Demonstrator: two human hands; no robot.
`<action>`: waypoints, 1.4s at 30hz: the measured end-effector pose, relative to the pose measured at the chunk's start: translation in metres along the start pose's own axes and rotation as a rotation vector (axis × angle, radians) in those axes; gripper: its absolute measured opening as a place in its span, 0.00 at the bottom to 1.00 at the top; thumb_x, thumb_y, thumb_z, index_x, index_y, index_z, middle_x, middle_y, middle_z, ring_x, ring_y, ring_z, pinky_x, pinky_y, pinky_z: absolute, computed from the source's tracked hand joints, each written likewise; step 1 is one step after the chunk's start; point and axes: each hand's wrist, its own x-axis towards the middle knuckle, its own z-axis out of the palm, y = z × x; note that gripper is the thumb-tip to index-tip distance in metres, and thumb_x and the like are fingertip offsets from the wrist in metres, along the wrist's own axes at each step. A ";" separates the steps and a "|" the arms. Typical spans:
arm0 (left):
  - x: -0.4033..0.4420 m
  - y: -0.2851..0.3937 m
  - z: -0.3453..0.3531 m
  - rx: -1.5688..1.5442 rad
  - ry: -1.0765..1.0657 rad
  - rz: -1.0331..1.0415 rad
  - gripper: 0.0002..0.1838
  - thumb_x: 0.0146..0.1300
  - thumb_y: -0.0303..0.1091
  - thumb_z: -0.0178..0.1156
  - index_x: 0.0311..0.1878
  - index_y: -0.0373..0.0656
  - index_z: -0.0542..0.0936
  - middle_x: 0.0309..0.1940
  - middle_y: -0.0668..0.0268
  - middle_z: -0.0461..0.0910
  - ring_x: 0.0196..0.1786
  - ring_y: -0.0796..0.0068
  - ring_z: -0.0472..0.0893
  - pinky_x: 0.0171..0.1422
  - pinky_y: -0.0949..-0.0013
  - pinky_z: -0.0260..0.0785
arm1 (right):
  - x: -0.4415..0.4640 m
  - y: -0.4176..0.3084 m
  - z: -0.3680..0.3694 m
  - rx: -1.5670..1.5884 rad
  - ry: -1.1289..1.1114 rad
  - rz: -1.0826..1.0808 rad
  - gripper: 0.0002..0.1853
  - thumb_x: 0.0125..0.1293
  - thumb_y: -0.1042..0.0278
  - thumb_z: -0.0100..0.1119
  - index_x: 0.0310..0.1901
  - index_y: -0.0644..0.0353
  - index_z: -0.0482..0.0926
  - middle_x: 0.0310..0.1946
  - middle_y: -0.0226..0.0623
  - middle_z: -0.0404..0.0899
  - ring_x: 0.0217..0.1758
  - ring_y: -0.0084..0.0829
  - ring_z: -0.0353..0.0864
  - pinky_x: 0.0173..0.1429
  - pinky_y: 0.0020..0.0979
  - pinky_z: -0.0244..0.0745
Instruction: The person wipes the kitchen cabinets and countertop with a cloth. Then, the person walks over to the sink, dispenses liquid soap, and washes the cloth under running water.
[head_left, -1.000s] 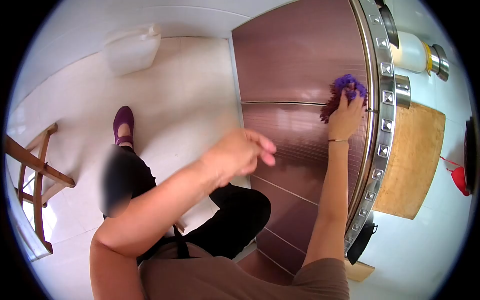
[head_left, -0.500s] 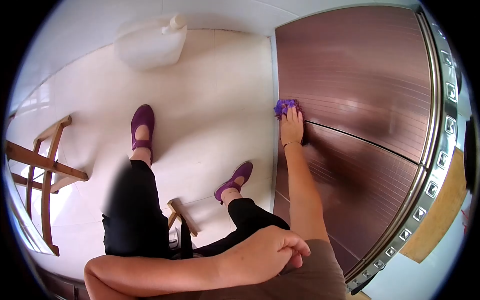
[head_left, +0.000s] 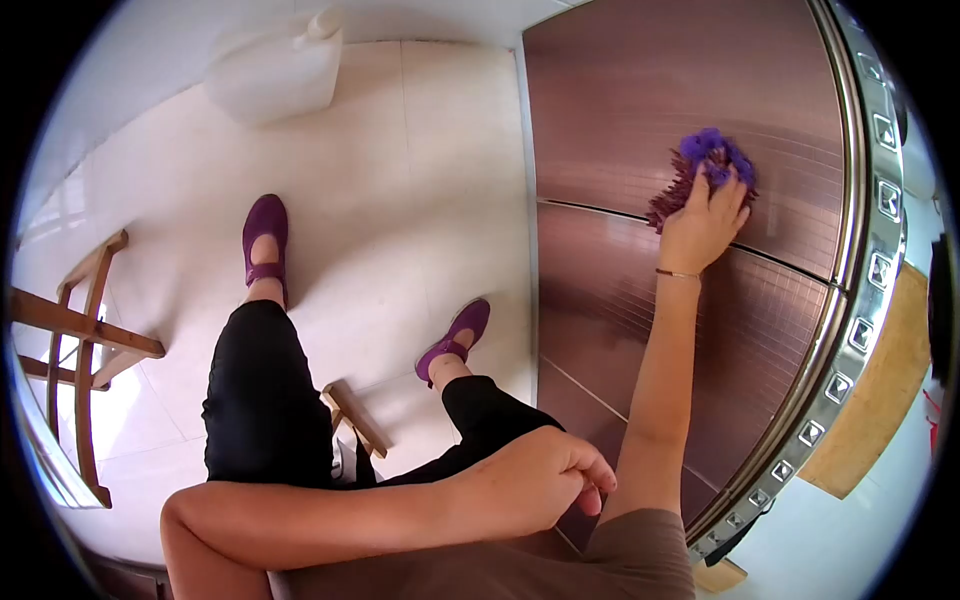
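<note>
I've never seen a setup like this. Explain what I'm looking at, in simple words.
There is no machine here, just a person's two bare hands. One camera, worn on the head, looks down past the body, so the shoes show too. The right hand holds a shaggy purple cloth against a brown cabinet front. The left hand is loosely curled; nothing shows in it. At the right edge, a wooden board lies on a pale countertop. Across the floor stand a whitish jug and a wooden frame.

Cannot fully see the purple cloth [head_left: 710,150] under the right fingers [head_left: 698,192], nor the cut-off dark object [head_left: 938,310] rightward.
</note>
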 end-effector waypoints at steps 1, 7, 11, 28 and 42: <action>0.000 0.001 -0.003 0.003 0.010 -0.004 0.18 0.57 0.24 0.42 0.48 0.35 0.76 0.35 0.68 0.81 0.24 0.82 0.73 0.31 0.78 0.66 | 0.004 -0.005 0.009 0.014 0.007 -0.024 0.20 0.56 0.74 0.50 0.52 0.52 0.75 0.59 0.49 0.65 0.64 0.50 0.60 0.65 0.54 0.53; -0.008 0.006 -0.019 -0.004 0.042 0.024 0.18 0.58 0.24 0.41 0.49 0.36 0.76 0.37 0.69 0.81 0.26 0.82 0.74 0.35 0.78 0.67 | -0.009 -0.099 0.113 0.165 -0.157 -0.206 0.16 0.62 0.68 0.44 0.49 0.57 0.77 0.59 0.42 0.68 0.65 0.42 0.61 0.67 0.45 0.53; -0.021 0.013 -0.020 -0.132 0.239 0.110 0.14 0.58 0.19 0.43 0.42 0.32 0.78 0.31 0.59 0.81 0.34 0.74 0.80 0.41 0.75 0.71 | -0.046 -0.158 0.172 0.254 -0.375 -0.254 0.18 0.63 0.69 0.44 0.52 0.61 0.74 0.62 0.41 0.65 0.69 0.38 0.54 0.71 0.41 0.46; -0.045 0.013 -0.022 -0.372 0.209 0.052 0.14 0.57 0.19 0.45 0.42 0.31 0.78 0.33 0.61 0.82 0.37 0.76 0.80 0.44 0.76 0.71 | -0.067 -0.190 0.199 0.243 -0.633 -0.358 0.21 0.59 0.71 0.50 0.56 0.63 0.71 0.65 0.38 0.60 0.72 0.34 0.48 0.73 0.38 0.40; -0.034 0.014 -0.018 -0.143 0.112 0.053 0.17 0.58 0.21 0.42 0.48 0.36 0.77 0.34 0.71 0.80 0.21 0.91 0.67 0.25 0.83 0.60 | -0.014 -0.102 0.119 0.087 -0.281 -0.389 0.16 0.62 0.67 0.43 0.47 0.59 0.78 0.59 0.37 0.68 0.68 0.35 0.57 0.70 0.43 0.48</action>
